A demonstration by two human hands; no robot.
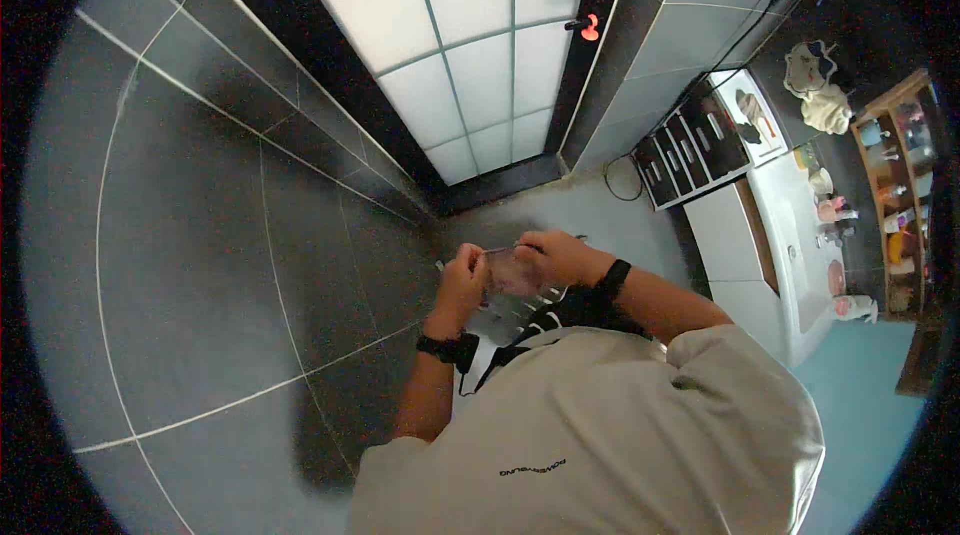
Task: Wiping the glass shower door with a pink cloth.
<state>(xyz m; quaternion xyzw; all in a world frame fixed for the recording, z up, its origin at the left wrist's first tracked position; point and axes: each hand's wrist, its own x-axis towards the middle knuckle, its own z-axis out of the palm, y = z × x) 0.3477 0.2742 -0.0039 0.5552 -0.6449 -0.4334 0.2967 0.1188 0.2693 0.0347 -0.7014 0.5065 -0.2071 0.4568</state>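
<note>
Between my two hands, in front of my body, a thin see-through pinkish sheet (512, 275) hangs down; it looks like a plastic bag or film, but its exact kind is too blurred to tell. My left hand (463, 278) is closed on its left upper corner, with thumb and fingers pinched together. At the right upper corner, my right hand (553, 257) pinches it the same way. The top edge is stretched between both hands. Below it, dark and white shapes near my feet show only in part.
Ahead stands a frosted-glass door (470, 45) with a dark frame. Grey tiled wall (200, 265) runs along the left. On the right are a black drawer unit (690, 155), a white sink counter (790, 245) with bottles, and a wooden shelf (895, 195). A cable (622, 180) loops near the drawers.
</note>
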